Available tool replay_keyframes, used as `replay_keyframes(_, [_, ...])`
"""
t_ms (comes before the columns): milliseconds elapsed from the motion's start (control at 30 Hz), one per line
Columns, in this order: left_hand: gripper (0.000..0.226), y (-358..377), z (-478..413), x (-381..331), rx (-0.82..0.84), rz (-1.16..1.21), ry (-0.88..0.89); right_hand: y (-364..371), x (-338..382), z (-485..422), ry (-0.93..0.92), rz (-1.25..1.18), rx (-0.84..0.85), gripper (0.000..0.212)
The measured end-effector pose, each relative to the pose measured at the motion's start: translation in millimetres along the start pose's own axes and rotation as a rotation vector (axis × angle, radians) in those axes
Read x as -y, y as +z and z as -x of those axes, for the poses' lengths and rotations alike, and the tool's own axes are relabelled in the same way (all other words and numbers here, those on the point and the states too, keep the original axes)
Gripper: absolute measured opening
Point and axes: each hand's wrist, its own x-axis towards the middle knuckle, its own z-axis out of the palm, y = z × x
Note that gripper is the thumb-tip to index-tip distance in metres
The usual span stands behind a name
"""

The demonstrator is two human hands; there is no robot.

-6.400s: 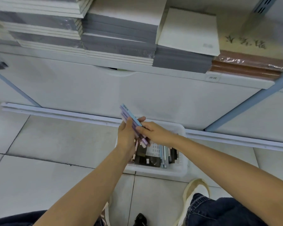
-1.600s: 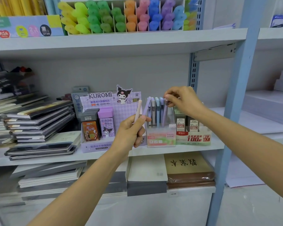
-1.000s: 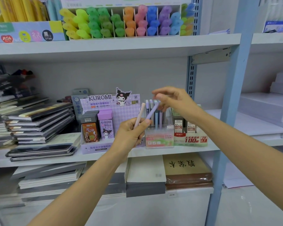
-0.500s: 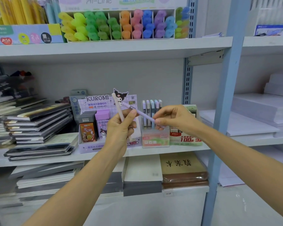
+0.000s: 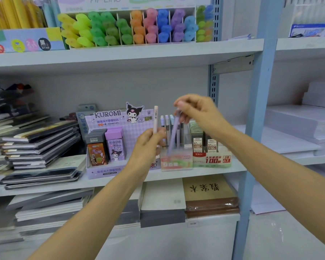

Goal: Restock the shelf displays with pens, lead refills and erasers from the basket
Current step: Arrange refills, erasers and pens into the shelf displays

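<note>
Purple pen (image 5: 174, 133) in right hand (image 5: 199, 113)

head cam | worn, faces forward at the middle shelf (image 5: 214, 172) | near it | one view only

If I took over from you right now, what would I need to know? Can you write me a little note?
Left hand: grips one cream pen, upright, in front of the Kuromi lead display.
Right hand: pinches the top of a purple pen, tilted, its lower end seemingly inside the clear pen box.
Done: other pens stand in that box.
Left: drop the purple pen in, then add the cream one. The basket is out of view, so I cannot tell what else remains.
</note>
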Motion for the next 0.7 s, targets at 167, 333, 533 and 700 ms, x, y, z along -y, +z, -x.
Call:
replay_keyframes(167, [0.024,-10.4,2.1,3.2,0.076,-0.053,0.094,-34.4,-7.1,-12.4,-0.04,0.093,-0.362,0.015])
replay_keyframes(333, [0.023,-10.5,-1.3,9.5,0.061,-0.09,0.054,-23.2,-30.8,-10.9,0.053,0.304,-0.267,0.01])
replay_keyframes(533, [0.024,-13.5,-0.6,15.3,0.091,-0.136,0.021,-7.9,-48.8,-8.4,0.063,0.472,-0.13,0.015])
replay_keyframes(700, [0.022,-19.7,-0.3,19.2,0.097,-0.122,0.057,-16.3,-45.1,-13.0,0.057,0.548,-0.056,0.014])
